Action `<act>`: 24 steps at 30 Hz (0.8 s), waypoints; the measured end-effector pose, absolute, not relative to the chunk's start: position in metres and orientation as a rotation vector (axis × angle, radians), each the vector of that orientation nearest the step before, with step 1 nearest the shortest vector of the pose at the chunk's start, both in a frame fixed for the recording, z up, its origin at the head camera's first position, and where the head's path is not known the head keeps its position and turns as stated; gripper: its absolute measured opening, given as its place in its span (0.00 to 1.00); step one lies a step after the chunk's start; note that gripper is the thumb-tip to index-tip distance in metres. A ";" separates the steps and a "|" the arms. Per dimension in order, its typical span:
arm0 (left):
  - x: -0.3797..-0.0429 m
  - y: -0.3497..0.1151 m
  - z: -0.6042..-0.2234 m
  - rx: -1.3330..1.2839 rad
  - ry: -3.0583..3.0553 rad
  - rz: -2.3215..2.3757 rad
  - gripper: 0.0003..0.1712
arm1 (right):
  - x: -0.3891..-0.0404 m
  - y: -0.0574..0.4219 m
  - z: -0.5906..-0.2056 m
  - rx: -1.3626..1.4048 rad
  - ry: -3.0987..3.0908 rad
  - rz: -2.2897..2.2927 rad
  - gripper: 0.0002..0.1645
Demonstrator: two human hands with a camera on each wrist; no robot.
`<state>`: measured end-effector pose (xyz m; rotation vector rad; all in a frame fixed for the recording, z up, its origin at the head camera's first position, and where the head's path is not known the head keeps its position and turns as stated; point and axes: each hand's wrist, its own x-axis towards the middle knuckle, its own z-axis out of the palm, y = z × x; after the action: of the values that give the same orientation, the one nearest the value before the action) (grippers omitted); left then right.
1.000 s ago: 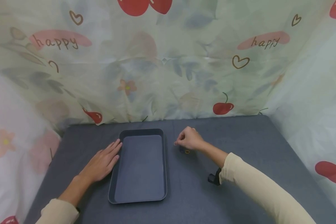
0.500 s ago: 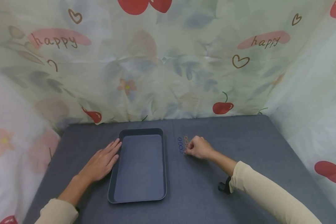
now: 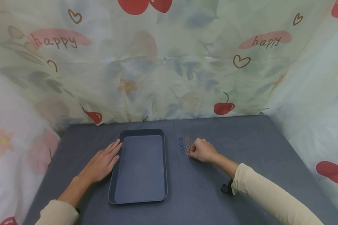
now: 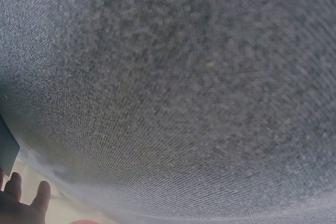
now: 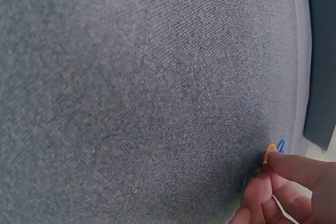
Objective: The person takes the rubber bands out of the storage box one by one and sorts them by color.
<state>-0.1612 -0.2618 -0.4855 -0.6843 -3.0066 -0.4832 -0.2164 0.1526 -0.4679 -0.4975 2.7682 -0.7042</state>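
Note:
My right hand (image 3: 204, 150) is at the near end of a column of thin orange rings (image 3: 187, 142). Its thumb and fingertips pinch the nearest orange ring (image 5: 270, 152), which shows at the thumb tip in the right wrist view. Just left of that column runs a second one of thin blue rings (image 3: 181, 145), lying on the dark cloth. My left hand (image 3: 102, 162) lies with straight fingers along the left rim of a dark rectangular tray (image 3: 166, 168); its fingertips (image 4: 43, 190) show at the lower left of the left wrist view.
A grey cloth (image 3: 202, 203) covers the table. Behind it hangs a printed curtain (image 3: 169, 90) with cherries and hearts, and similar cloth walls stand at both sides. A black strap (image 3: 227, 188) sits at my right cuff.
My right hand has moved right and nearer from beside the columns' left side, uncovering both columns of rings. In the last half second it shifted slightly right. The left hand and tray stay put.

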 end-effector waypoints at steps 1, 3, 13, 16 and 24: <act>-0.161 -0.262 -0.486 -0.688 -3.006 -0.477 0.30 | -0.216 0.153 -0.468 -0.498 2.773 -0.694 0.17; -0.162 -0.261 -0.486 -0.695 -3.007 -0.463 0.30 | -0.216 0.153 -0.469 -0.497 2.782 -0.676 0.17; -0.165 -0.262 -0.484 -0.703 -3.006 -0.447 0.30 | -0.220 0.161 -0.461 -0.489 2.808 -0.715 0.07; -0.167 -0.264 -0.482 -0.699 -2.995 -0.463 0.31 | -0.224 0.169 -0.450 -0.484 2.893 -0.672 0.06; -0.177 -0.273 -0.467 -0.500 -2.876 -0.399 0.33 | -0.239 0.216 -0.431 -0.469 3.215 -0.319 0.34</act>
<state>-0.1774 -0.2733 -0.4673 -0.5004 -2.8763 -0.3992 -0.2388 0.2158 -0.4311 -0.4687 3.2147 -0.3190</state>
